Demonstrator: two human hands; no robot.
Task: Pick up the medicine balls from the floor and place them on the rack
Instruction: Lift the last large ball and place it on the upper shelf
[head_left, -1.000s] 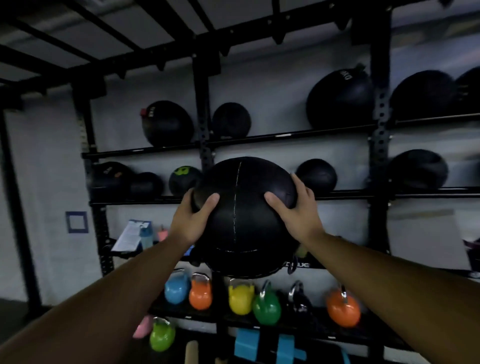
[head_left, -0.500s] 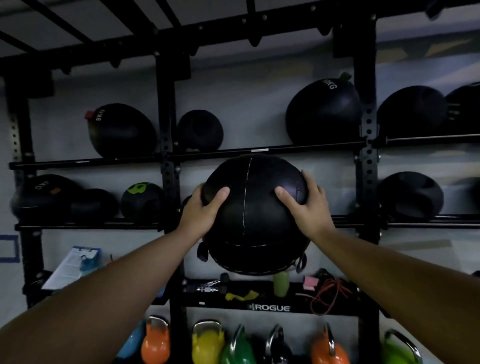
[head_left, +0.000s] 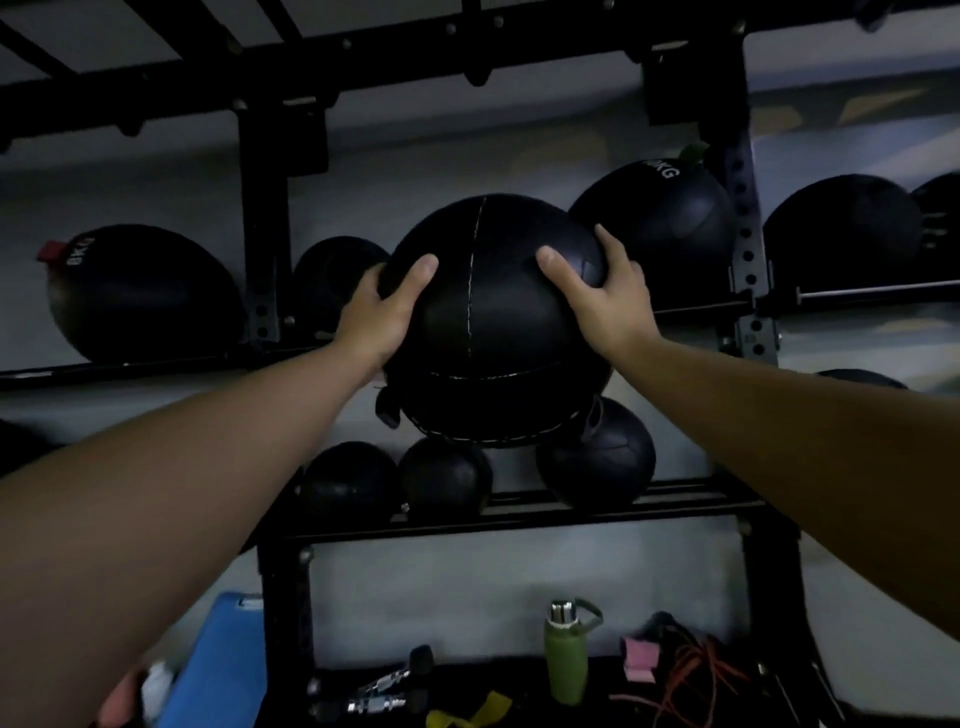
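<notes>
A large black medicine ball (head_left: 493, 322) with pale stitched seams is held up in front of the black rack (head_left: 270, 291), at the height of its upper shelf. My left hand (head_left: 379, 317) presses on its left side and my right hand (head_left: 605, 299) on its right side, thumbs on the front. The ball hangs between a small black ball (head_left: 332, 280) on its left and a big ball marked KG (head_left: 660, 234) on its right. I cannot tell whether it rests on the shelf rail.
An 8KG ball (head_left: 140, 291) lies far left on the upper shelf and another ball (head_left: 841, 239) far right. Three smaller balls (head_left: 597, 457) sit on the shelf below. Lower down are a green bottle (head_left: 566, 654), a blue case (head_left: 218, 670) and orange cord (head_left: 696, 675).
Both hands have raised the ball from the middle shelf's height to the upper shelf's, and I have come closer to the rack. The kettlebells have dropped out of view.
</notes>
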